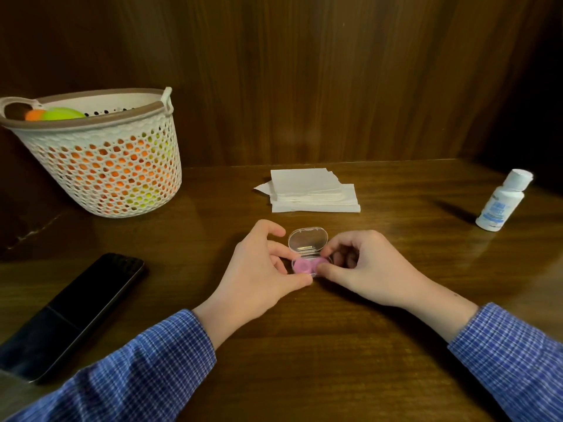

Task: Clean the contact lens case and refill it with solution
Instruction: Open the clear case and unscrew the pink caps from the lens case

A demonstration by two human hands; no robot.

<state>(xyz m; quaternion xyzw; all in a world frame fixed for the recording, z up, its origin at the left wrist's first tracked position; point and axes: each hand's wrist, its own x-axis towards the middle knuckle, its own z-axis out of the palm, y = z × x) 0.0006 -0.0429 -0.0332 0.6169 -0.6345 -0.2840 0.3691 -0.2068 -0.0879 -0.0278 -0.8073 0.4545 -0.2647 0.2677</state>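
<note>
A small clear contact lens case (307, 245) lies on the wooden table (304, 345) with its lid flipped up and back. Pink round caps (303, 266) show inside its base. My left hand (259, 269) pinches the left end of the base between thumb and fingers. My right hand (365, 266) pinches the right end, its fingers curled over the right pink cap. A white solution bottle (501, 202) with a white cap stands at the far right, apart from both hands.
A stack of white tissues (310, 190) lies just behind the case. A perforated white basket (100, 156) with orange and green items stands at the back left. A black phone (76, 312) lies at the left. A wooden wall rises behind the table.
</note>
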